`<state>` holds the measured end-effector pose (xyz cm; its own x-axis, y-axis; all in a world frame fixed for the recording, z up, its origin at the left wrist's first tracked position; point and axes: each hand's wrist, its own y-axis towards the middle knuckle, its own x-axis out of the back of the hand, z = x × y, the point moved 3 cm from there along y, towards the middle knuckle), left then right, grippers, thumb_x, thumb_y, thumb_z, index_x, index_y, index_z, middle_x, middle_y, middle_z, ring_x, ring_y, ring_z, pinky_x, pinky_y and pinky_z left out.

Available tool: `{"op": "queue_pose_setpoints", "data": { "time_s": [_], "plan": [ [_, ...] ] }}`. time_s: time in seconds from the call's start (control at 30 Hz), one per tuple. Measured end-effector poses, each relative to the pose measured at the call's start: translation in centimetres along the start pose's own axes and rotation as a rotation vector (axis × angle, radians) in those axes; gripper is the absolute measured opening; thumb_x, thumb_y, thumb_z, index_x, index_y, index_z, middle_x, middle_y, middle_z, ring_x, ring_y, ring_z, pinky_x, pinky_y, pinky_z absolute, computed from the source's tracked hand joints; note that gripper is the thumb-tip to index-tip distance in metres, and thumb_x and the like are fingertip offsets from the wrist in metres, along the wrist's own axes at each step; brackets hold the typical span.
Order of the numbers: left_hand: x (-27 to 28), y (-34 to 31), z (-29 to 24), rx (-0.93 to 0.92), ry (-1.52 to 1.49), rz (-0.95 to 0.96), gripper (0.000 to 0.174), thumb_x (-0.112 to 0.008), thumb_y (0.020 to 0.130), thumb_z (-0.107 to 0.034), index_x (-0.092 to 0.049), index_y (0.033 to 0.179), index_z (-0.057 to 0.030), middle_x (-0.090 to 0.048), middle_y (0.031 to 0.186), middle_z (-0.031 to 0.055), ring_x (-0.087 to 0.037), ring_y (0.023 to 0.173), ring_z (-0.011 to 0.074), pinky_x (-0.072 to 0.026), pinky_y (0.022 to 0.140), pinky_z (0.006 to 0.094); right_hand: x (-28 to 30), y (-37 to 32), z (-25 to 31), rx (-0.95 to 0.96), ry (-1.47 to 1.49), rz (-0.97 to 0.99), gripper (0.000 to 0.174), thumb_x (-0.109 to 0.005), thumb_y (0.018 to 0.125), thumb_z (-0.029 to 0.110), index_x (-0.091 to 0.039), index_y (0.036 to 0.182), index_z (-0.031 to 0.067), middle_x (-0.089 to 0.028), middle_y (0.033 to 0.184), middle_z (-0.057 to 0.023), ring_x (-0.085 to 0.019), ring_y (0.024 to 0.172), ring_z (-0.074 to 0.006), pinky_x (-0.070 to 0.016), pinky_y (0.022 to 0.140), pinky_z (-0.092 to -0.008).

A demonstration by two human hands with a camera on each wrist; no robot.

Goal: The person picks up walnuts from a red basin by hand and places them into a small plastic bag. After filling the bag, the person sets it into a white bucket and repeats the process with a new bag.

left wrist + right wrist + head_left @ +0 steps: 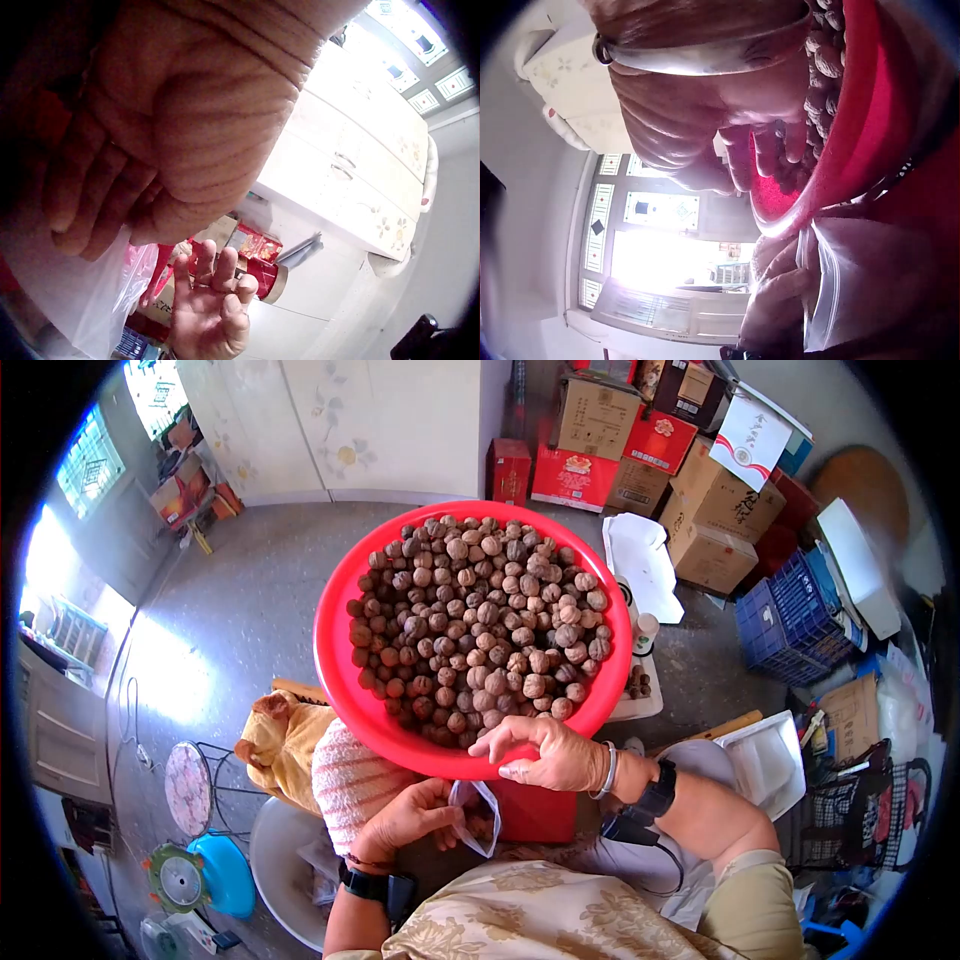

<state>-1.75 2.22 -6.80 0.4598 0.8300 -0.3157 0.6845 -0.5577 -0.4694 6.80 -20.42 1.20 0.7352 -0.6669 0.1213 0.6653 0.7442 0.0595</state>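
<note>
A large red basin (331, 660) full of walnuts (480, 620) stands in front of the person in the head view. My left hand (412, 818) pinches the edge of a clear plastic bag (488, 822) just below the basin's near rim, and the bag's mouth gapes. Some brownish contents show dimly through it. Over that same rim is my right hand (548, 752), its fingers loosely bent and nothing in them. Its bare palm (206, 322) faces the camera in the left wrist view. The right wrist view shows the fingers (763, 150) beside the walnuts, above the bag (855, 277).
Cardboard boxes (715, 510) and a blue crate (795, 620) are stacked at the right. A white tray (765, 765) lies near the right elbow. To the left are a pale tub (285, 860), a blue basin (225, 875) and a round stool (188, 788). A striped towel (350, 780) touches the basin's side.
</note>
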Motion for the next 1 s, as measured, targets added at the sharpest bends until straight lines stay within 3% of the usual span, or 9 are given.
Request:
{"op": "queue_pose_setpoints", "data": {
  "time_s": [0.17, 0.33, 0.43, 0.5, 0.57, 0.63, 0.83, 1.0],
  "plan": [
    [0.3, 0.0, 0.4, 0.011, 0.008, 0.021, 0.032, -0.066, 0.098, -0.018, -0.058, 0.124, -0.0023, -0.073, 0.093, 0.0083, -0.07, 0.07, 0.0144, -0.0577, 0.062, 0.0264, -0.1, 0.0, -0.4, -0.015, 0.099, -0.034, 0.014, -0.054, 0.084, -0.011, -0.056, 0.085, 0.0031, -0.068, 0.12, -0.0132, -0.062, 0.112, -0.0181, -0.0484, 0.099, -0.0346],
    [0.2, 0.3, 0.4, -0.018, -0.003, 0.027, 0.022, -0.064, 0.1, -0.018, -0.057, 0.115, -0.0029, -0.073, 0.088, 0.0104, -0.069, 0.068, 0.0144, -0.0577, 0.06, 0.0259, 1.0, 0.3, -0.9, 0.005, 0.03, -0.12, 0.019, -0.049, 0.08, -0.015, -0.057, 0.077, 0.0022, -0.069, 0.117, -0.0143, -0.065, 0.107, -0.0203, -0.0504, 0.094, -0.0343],
    [0.4, 0.4, 0.7, -0.026, 0.004, 0.024, 0.021, -0.063, 0.1, -0.017, -0.056, 0.115, -0.0031, -0.073, 0.087, 0.0104, -0.069, 0.068, 0.0147, -0.0577, 0.06, 0.0267, 2.4, 0.6, -1.9, 0.039, -0.069, -0.245, 0.02, -0.051, 0.078, -0.015, -0.06, 0.074, 0.002, -0.072, 0.109, -0.0135, -0.067, 0.101, -0.0232, -0.0517, 0.089, -0.0338],
    [0.5, 0.4, 0.7, -0.022, 0.004, 0.029, 0.021, -0.063, 0.1, -0.016, -0.056, 0.115, -0.0031, -0.073, 0.087, 0.0104, -0.069, 0.068, 0.0149, -0.0576, 0.06, 0.027, 3.9, 0.4, -2.5, -0.134, -0.247, -0.461, 0.021, -0.051, 0.077, -0.014, -0.063, 0.071, 0.0026, -0.072, 0.098, -0.0133, -0.068, 0.095, -0.028, -0.0528, 0.085, -0.0352],
    [0.5, 0.4, 0.7, -0.018, 0.004, 0.033, 0.02, -0.062, 0.1, -0.016, -0.056, 0.114, -0.0031, -0.073, 0.087, 0.0103, -0.069, 0.068, 0.015, -0.0576, 0.06, 0.0273, 5.2, 0.4, -3.3, -0.073, -0.608, -0.64, 0.015, -0.056, 0.082, -0.006, -0.065, 0.083, 0.0051, -0.065, 0.087, -0.0143, -0.064, 0.088, -0.0353, -0.0521, 0.08, -0.0442],
    [0.3, 0.3, 0.5, 0.007, 0.0, 0.02, 0.02, -0.063, 0.1, -0.015, -0.056, 0.113, -0.0031, -0.072, 0.088, 0.01, -0.069, 0.069, 0.0149, -0.0575, 0.06, 0.0269, 5.8, 0.5, -3.2, -0.064, -0.974, -0.657, 0.012, -0.065, 0.084, 0.005, -0.065, 0.095, 0.0089, -0.063, 0.088, -0.0134, -0.062, 0.088, -0.035, -0.0505, 0.079, -0.0464],
    [0.1, -0.1, -0.2, 0.004, 0.029, 0.021, 0.02, -0.063, 0.1, -0.017, -0.057, 0.114, -0.0032, -0.071, 0.085, 0.0076, -0.069, 0.069, 0.0143, -0.0572, 0.061, 0.026, 5.5, 1.0, -4.1, -0.192, -1.267, -0.495, 0.026, -0.075, 0.081, 0.023, -0.063, 0.102, 0.0136, -0.063, 0.098, -0.0135, -0.06, 0.098, -0.0355, -0.048, 0.082, -0.0481],
    [0.2, 0.0, 0.1, -0.006, 0.011, 0.042, 0.022, -0.062, 0.1, -0.018, -0.057, 0.115, -0.0029, -0.07, 0.085, 0.007, -0.069, 0.069, 0.014, -0.0572, 0.062, 0.0258, 5.3, 1.6, -4.7, -0.2, -1.315, -0.477, 0.029, -0.076, 0.079, 0.02, -0.059, 0.1, 0.0111, -0.063, 0.1, -0.0134, -0.06, 0.102, -0.0349, -0.047, 0.085, -0.0479]
  ]
}}
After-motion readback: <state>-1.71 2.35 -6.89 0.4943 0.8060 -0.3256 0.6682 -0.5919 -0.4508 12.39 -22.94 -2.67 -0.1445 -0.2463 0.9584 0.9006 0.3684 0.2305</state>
